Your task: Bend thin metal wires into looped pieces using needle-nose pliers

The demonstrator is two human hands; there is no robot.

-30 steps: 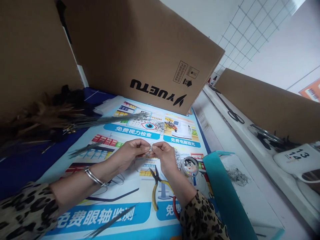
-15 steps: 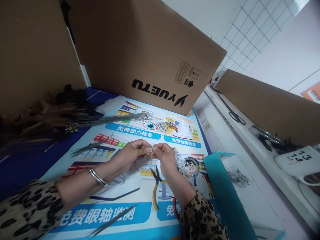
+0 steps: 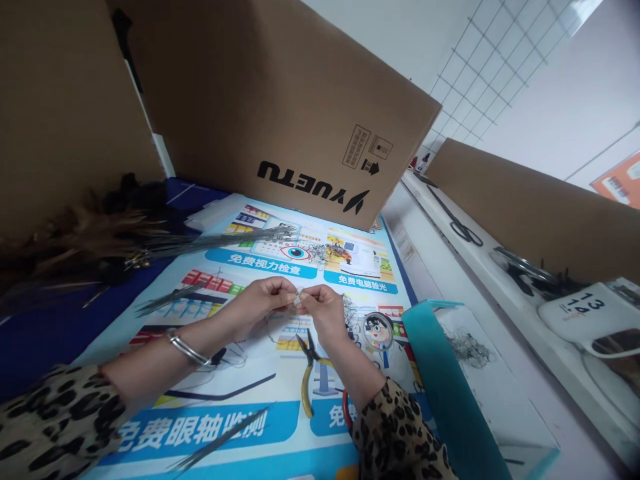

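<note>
Fine wire pinched between two sets of fingertips

Above the printed mat [image 3: 285,461], a bit of what seems to be fine wire [image 3: 299,297] is held at the middle of the view. It is gripped by the left hand [image 3: 267,301] between thumb and forefinger, with hardly any gap left between them. By the right hand [image 3: 325,312] the same bit is pinched from the other side, thumb and forefinger likewise brought together, so that the two sets of fingertips are all but touching. The remaining fingers of both hands are curled and largely hidden behind them. A thin loop is faintly seen below the hands; whether it is joined to the pinched bit cannot be told.

The pliers [image 3: 307,389] are laid just beside the right wrist, jaws apart, one yellow handle shown and the other partly covered by the forearm. A red curved piece [image 3: 345,405] is mostly hidden by the right sleeve [image 3: 395,433]. At the left, a dark pile [image 3: 95,223] is blurred by shadow, and the left sleeve [image 3: 55,420] is cut off by the frame.
</note>
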